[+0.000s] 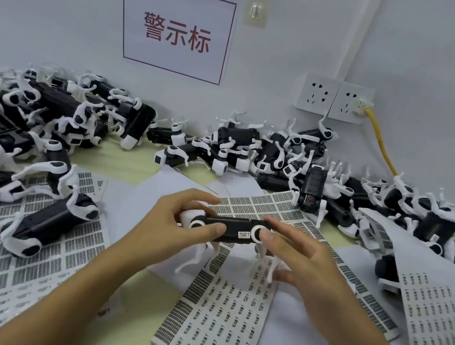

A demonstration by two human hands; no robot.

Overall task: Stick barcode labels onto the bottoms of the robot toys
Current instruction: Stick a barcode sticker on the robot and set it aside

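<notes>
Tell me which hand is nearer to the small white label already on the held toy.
Right. The right hand has its fingertips at the white joint beside the label. The left hand grips the robot toy at the opposite end.

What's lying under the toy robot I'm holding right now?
Under the held toy robot, barcode label sheets lie over plain white paper. The tabletop directly below cannot be seen; those sheets cover it.

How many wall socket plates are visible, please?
2: the left socket plate and the right socket plate, touching, the right holding a yellow cable plug.
</notes>
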